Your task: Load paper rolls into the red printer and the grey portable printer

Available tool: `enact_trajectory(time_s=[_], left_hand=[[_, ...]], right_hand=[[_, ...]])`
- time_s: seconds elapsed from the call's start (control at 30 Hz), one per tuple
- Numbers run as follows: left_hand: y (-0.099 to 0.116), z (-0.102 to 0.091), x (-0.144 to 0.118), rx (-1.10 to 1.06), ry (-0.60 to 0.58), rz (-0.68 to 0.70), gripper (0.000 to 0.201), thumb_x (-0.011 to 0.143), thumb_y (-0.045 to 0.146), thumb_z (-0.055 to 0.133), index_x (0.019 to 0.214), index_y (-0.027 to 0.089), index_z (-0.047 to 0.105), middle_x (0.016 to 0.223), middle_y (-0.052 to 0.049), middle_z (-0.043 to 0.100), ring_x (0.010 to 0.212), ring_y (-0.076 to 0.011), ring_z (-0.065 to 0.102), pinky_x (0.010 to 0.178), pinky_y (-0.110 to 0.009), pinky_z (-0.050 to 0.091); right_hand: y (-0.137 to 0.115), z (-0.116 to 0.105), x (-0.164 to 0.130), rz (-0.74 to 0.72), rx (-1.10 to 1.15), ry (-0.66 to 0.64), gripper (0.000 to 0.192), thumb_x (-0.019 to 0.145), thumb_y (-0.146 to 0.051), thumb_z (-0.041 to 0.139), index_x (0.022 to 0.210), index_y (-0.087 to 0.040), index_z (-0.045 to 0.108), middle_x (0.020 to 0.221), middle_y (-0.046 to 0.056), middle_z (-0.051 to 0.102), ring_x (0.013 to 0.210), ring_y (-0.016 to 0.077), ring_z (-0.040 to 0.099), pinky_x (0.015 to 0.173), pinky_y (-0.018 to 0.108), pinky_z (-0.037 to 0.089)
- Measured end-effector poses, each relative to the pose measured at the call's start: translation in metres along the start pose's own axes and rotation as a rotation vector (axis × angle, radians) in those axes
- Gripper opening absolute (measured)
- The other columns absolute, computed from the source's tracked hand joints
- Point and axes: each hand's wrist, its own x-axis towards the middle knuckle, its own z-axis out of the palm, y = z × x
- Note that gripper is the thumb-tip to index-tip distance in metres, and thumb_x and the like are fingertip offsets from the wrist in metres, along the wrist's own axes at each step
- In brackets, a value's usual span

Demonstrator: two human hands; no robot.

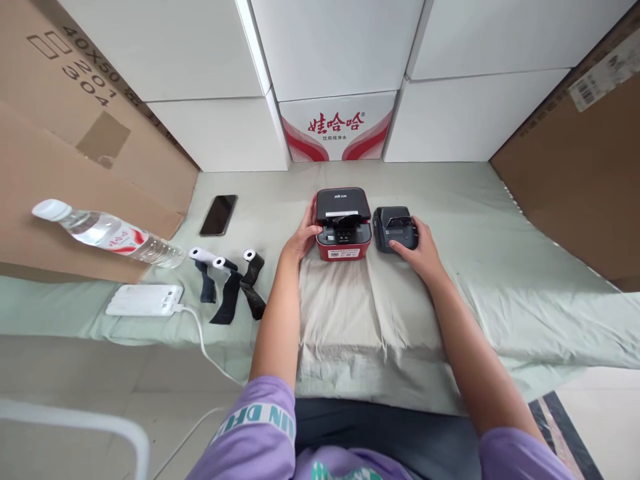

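A red and black desktop printer (345, 237) stands on the cloth in front of me, with a slot in its top and a white label on its red front. My left hand (303, 235) grips its left side, thumb on the front corner and fingers mostly hidden behind the edge. To its right sits a smaller black portable printer (393, 233), its top flap apparently raised. My right hand (419, 248) wraps round that one's right side, with the thumb across the front. A narrow gap separates the two printers.
Left of the printers lie several small paper rolls (231, 265) with black tails, a phone (219, 215), a white power bank (145, 300) with a cable (200, 330), and a tilted water bottle (117, 235). White boxes (339, 127) line the back; cardboard (575, 167) flanks both sides.
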Motion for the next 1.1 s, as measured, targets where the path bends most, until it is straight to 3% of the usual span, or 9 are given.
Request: enact_trajectory(time_s=[0.27,0.37,0.43,0.53,0.63,0.77,0.9,1.1], left_hand=[[0.0,0.004,0.003,0.002,0.012,0.024,0.113,0.06,0.046,0.083,0.16,0.03,0.031,0.172,-0.007,0.026,0.158,-0.037,0.023,0.126,-0.05,0.029],[-0.001,0.003,0.003,-0.04,0.018,0.015,0.111,0.059,0.042,0.084,0.158,0.032,0.034,0.171,-0.006,0.027,0.157,-0.0363,0.026,0.126,-0.049,0.03],[-0.003,0.002,0.003,-0.061,0.007,0.027,0.109,0.06,0.04,0.083,0.158,0.033,0.035,0.171,-0.005,0.028,0.156,-0.0354,0.027,0.126,-0.048,0.029],[-0.003,0.002,0.005,-0.069,-0.004,0.035,0.107,0.061,0.035,0.079,0.159,0.033,0.035,0.169,-0.005,0.031,0.156,-0.0346,0.027,0.127,-0.049,0.027],[-0.002,0.005,0.005,-0.055,0.005,0.04,0.106,0.061,0.031,0.074,0.159,0.031,0.034,0.168,-0.005,0.034,0.155,-0.0342,0.029,0.126,-0.05,0.027],[0.0,0.01,0.003,-0.054,0.027,0.063,0.103,0.062,0.028,0.07,0.159,0.028,0.035,0.167,-0.006,0.035,0.155,-0.0331,0.03,0.126,-0.047,0.028],[0.0,0.01,0.003,-0.107,0.034,0.083,0.095,0.067,0.032,0.069,0.157,0.029,0.04,0.166,-0.005,0.039,0.155,-0.0324,0.032,0.125,-0.046,0.029],[-0.001,0.008,0.006,-0.146,0.012,0.084,0.092,0.069,0.031,0.071,0.156,0.027,0.043,0.165,-0.005,0.041,0.155,-0.0326,0.032,0.127,-0.047,0.026]], right_hand=[[-0.01,0.001,-0.016,-0.022,-0.044,0.085,0.09,0.075,-0.061,0.071,0.149,-0.017,0.045,0.145,0.021,0.05,0.13,0.034,0.057,0.11,0.054,0.049],[-0.038,-0.006,-0.024,-0.142,-0.136,0.217,0.062,0.085,-0.056,0.06,0.137,-0.022,0.057,0.14,0.018,0.056,0.127,0.034,0.058,0.105,0.056,0.052],[-0.066,-0.01,-0.02,-0.226,-0.164,0.241,0.041,0.093,-0.051,0.05,0.12,-0.025,0.067,0.125,0.015,0.066,0.122,0.0332,0.062,0.105,0.055,0.052],[-0.112,-0.005,0.007,-0.266,-0.101,0.049,0.036,0.098,-0.043,0.044,0.106,-0.024,0.073,0.098,0.01,0.075,0.1,0.0284,0.071,0.097,0.046,0.056],[-0.148,0.016,0.048,-0.339,-0.135,-0.284,0.032,0.096,-0.032,0.048,0.109,-0.021,0.076,0.101,0.008,0.078,0.096,0.0261,0.073,0.093,0.04,0.055],[-0.172,0.055,0.088,-0.409,-0.511,-0.634,0.027,0.089,-0.013,0.057,0.105,-0.018,0.079,0.111,0.013,0.077,0.101,0.0287,0.071,0.092,0.038,0.052],[-0.182,0.076,0.1,-0.298,-0.832,-0.793,0.032,0.086,-0.009,0.06,0.113,-0.013,0.076,0.116,0.018,0.075,0.1,0.0308,0.071,0.082,0.035,0.053],[-0.179,0.073,0.106,-0.263,-0.831,-0.853,0.019,0.082,-0.015,0.068,0.1,-0.016,0.074,0.104,0.013,0.076,0.09,0.0281,0.07,0.074,0.034,0.054]])
